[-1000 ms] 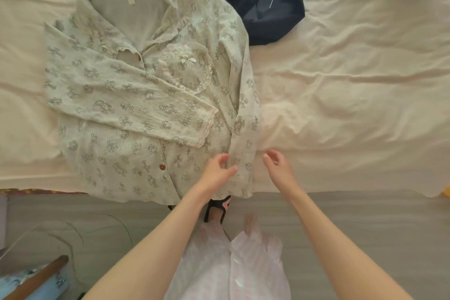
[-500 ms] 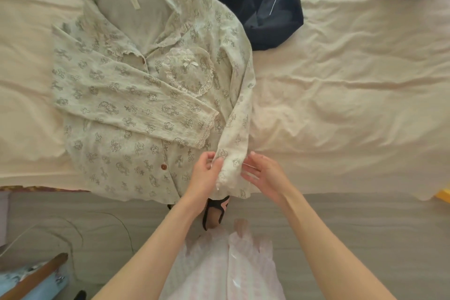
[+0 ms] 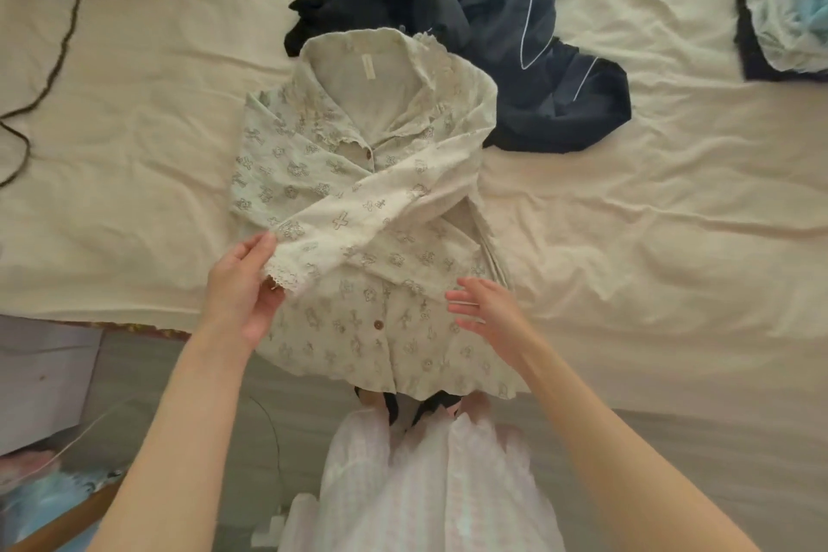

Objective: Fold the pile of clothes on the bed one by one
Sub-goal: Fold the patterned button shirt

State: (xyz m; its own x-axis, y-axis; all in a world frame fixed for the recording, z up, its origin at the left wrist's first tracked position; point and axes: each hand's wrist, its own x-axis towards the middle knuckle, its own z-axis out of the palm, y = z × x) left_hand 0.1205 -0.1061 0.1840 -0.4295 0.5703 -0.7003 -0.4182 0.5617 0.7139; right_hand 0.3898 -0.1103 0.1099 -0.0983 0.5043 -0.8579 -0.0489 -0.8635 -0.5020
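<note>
Cream printed pyjama shirt (image 3: 358, 175) being folded on the bed

It lies front up, collar away, hem over the bed edge, one lace-cuffed sleeve (image 3: 358, 220) drawn across the chest. A crumpled dark navy garment (image 3: 515, 58) with white piping lies just behind it.

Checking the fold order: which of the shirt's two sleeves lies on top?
The sleeve whose lace cuff the left hand holds lies on top, running diagonally from the far-right shoulder across the printed shirt; the other sleeve lies beneath.

Neck label (image 3: 368, 66) inside pajama shirt (image 3: 358, 193) collar, upper centre: print too small to read.
Other text: none legible.
</note>
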